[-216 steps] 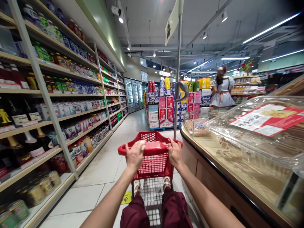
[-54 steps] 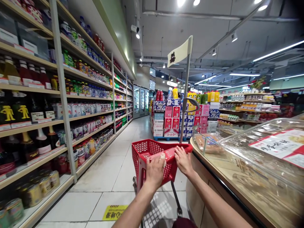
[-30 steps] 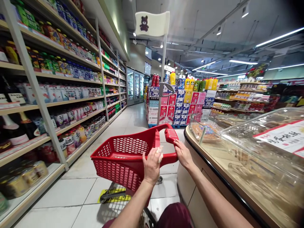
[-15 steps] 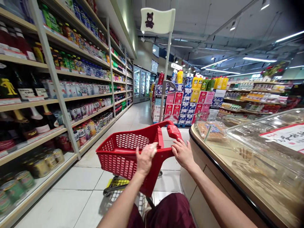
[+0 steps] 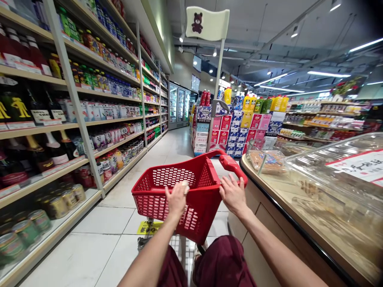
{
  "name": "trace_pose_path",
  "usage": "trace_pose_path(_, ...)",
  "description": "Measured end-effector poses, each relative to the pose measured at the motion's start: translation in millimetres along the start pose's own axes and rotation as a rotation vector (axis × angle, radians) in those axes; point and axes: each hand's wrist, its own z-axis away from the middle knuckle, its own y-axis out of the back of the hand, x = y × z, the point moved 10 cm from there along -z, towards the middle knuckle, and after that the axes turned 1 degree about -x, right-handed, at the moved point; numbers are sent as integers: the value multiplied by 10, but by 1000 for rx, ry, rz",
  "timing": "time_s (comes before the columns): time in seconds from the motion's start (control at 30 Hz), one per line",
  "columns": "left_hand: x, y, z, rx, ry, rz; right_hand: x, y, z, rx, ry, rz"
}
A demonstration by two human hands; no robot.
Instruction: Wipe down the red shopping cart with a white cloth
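A red plastic shopping cart stands before my knees, turned at an angle, its lattice basket to the left. My left hand is over the near rim of the basket, its fingers apart; something small and pale shows by its fingertips, too small to name. My right hand lies at the cart's rear corner, by the red handle, with fingers stretched forward and spread. From the cart rises a pole with a cream flag bearing a brown bear. No goods show in the visible part of the basket.
Drink shelves line the left side of the aisle. A glass-topped counter with a dark edge stands close on the right. Ahead are stacked drink cartons and, farther back, glass-door fridges. A yellow floor label lies beyond the cart.
The cart has shifted to the right and turned slightly, its handle moving nearer the counter. My left hand has moved a little left along the rim; my right hand has moved slightly right.
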Motion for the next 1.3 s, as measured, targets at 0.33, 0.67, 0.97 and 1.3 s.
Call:
trace_pose_path(0.33, -722, 63, 81, -59, 115, -203, 243, -63, -27, 103, 57, -188)
trace_pose_path(0.67, -1148, 88, 302, -27, 164, -233, 494, -77, -5, 136, 101, -102)
trace_pose_path(0.97, -1707, 175, 328, -51, 355, -246, 211, -153, 134, 171, 95, -70)
trace_pose_path(1.3, -1523, 144, 79, -67, 251, -211, 217, -205, 72, 129, 99, -97)
